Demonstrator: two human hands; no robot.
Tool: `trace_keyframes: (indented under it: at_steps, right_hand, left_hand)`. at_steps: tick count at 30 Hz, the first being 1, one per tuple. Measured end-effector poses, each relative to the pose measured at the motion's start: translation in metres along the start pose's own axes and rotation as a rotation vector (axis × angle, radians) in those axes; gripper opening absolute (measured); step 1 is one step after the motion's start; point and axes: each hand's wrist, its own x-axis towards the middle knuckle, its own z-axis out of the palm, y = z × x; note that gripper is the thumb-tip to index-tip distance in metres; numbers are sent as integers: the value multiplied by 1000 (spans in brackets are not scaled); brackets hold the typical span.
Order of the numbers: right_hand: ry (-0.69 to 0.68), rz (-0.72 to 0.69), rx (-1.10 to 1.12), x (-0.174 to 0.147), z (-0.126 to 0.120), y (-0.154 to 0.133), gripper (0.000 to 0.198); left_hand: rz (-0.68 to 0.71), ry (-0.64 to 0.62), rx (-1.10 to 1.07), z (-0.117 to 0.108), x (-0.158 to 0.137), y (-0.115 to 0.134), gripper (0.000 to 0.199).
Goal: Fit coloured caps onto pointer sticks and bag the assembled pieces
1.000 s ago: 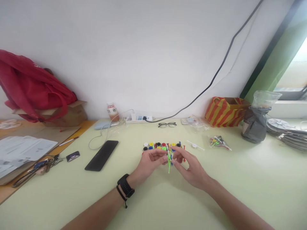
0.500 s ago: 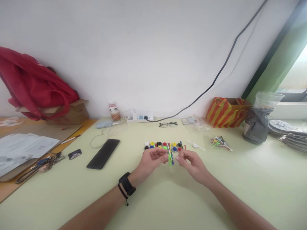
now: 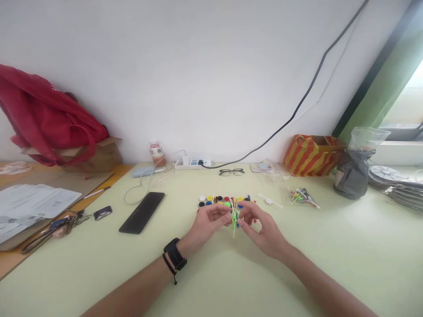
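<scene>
My left hand (image 3: 211,220) is closed in a pinch on a thin bright-green plastic stick piece (image 3: 234,228), which stands nearly upright and has a wider middle. Curled around its right side, my right hand (image 3: 261,224) has thumb and index finger apart, the tips close to the green piece; whether they touch it I cannot tell. Behind the fingers lie several round coloured discs (image 3: 209,199) in rows, white, yellow, black, red and blue. Thin coloured sticks lie among them, partly hidden by both hands.
A white disc with a stick (image 3: 269,201) and a plastic bag of coloured parts (image 3: 303,196) lie to the right. Eyeglasses (image 3: 231,172) and a power strip (image 3: 192,164) are behind. On the left are a black phone (image 3: 142,212), a bottle (image 3: 157,154) and keys (image 3: 64,224).
My right hand has moved left to the green piece, its thumb and index finger spreading apart. The green piece now points more plainly downward. My left hand stays in place.
</scene>
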Motion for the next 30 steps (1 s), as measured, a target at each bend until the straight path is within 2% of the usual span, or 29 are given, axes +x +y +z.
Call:
trace_keyframes:
  at_steps: [2,4,6,7,9,11,13,17,19,24,30]
  right_hand:
    - [43,-62,-70,-2,0,1,53]
    - [101,-102,-105,-3,-1,1,53]
    - [78,-89,-87,-2,-2,1,27]
    - [38,-64,-67,-1,-2,1,21]
    - [-44,-6,-26,1,-3,1,45]
    - [-52,42,9,3,-4,1,51]
    - [-30,75,46,4,-3,-1,43]
    - [-35,93,123,4,0,-7,16]
    - [-52,102,135,3,1,-7,10]
    - [-105,117,166,4,0,-8,10]
    - [-106,145,235,4,-1,-7,11]
  left_hand:
    - [-4,-4,-3,-1,0,-1,33]
    - [-8,-6,-8,-2,0,-2,32]
    - [-8,-4,-8,-2,0,-2,33]
    - [-8,0,-5,-2,0,-2,33]
    - [-8,8,3,-2,0,-2,33]
    - [-3,9,6,-2,0,-3,33]
    - [7,-2,3,-2,1,-4,32]
    - [21,-49,0,-3,1,-7,30]
    - [18,-65,0,-3,0,-7,29]
    - [10,-58,12,-2,1,-8,32]
    - [32,-61,79,0,1,-11,35]
